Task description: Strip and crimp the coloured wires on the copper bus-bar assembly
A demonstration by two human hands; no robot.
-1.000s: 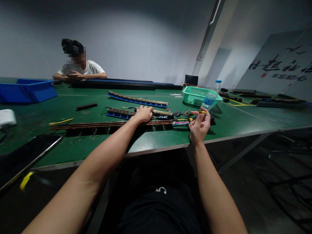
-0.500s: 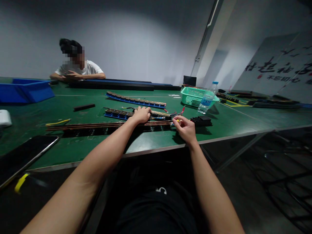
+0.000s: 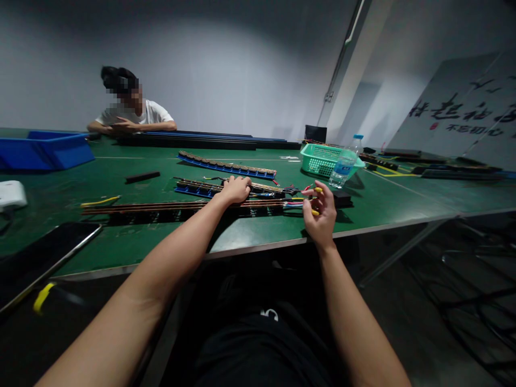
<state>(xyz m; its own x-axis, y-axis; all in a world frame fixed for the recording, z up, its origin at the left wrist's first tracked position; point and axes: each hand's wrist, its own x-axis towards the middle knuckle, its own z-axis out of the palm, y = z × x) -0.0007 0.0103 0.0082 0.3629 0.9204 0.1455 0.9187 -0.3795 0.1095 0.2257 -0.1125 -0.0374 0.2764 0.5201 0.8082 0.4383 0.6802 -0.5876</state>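
Observation:
A long black strip with copper rails (image 3: 161,207) lies along the front of the green table (image 3: 258,239). My left hand (image 3: 236,190) rests over it with curled fingers, steadying its middle; the fingertips are partly hidden. Coloured wires (image 3: 294,203) come out of the strip's right end. Beside these wires is my right hand (image 3: 322,217), its thumb and fingers apart. Yellow coverings show at its thumb and a fingertip. Just behind the left hand lies a shorter blue-based rail strip (image 3: 193,188) with wires.
Another blue-based strip (image 3: 226,165) lies farther back. A green basket (image 3: 316,159) and a water bottle (image 3: 344,167) stand behind my right hand. At left are a phone (image 3: 48,252), a white device (image 3: 12,194) and a blue bin (image 3: 44,153). A person (image 3: 139,115) sits across.
My right hand has moved right, off the wires at the strip's end, and its fingers have spread. The left hand stays on the strip.

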